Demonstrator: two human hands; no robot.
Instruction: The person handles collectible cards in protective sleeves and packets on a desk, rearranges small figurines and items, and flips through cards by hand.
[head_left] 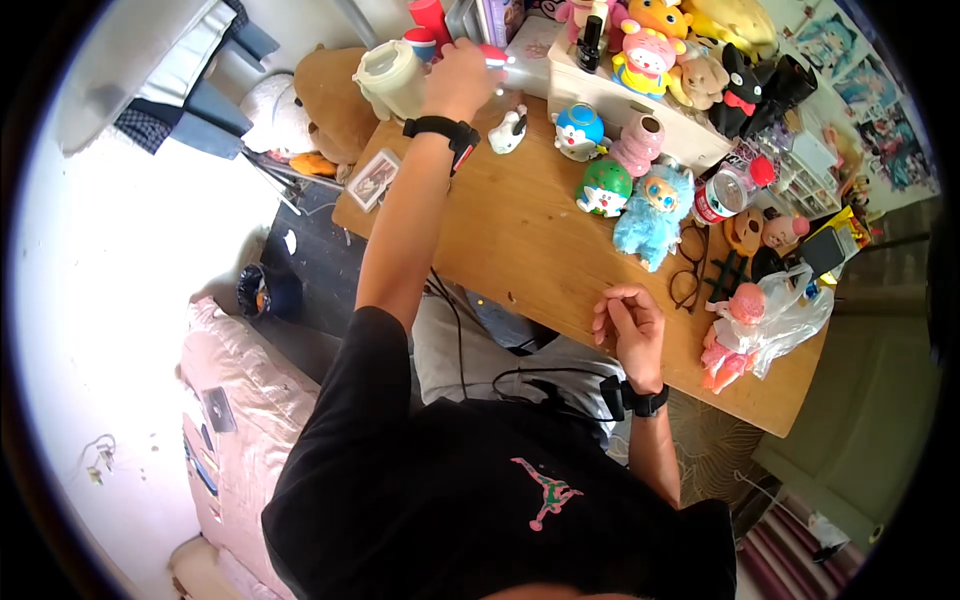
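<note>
My left hand reaches to the far left of the wooden desk, beside a cream-coloured container. Its fingers are curled downward, and whatever they grip is hidden. Just in front of it lies a small white figurine with black patches. At the desk's near edge rests my right hand, fingers loosely bent and slightly apart, holding nothing. Closest to this hand are a pair of glasses and a fluffy blue plush doll. Behind the doll stand a green round figurine, a blue figurine and a pink swirled ornament.
A framed card lies at the desk's left edge. On the right are a red-labelled jar, a pink doll and a plastic bag. Several toys crowd a white drawer box. Black cables cross my lap.
</note>
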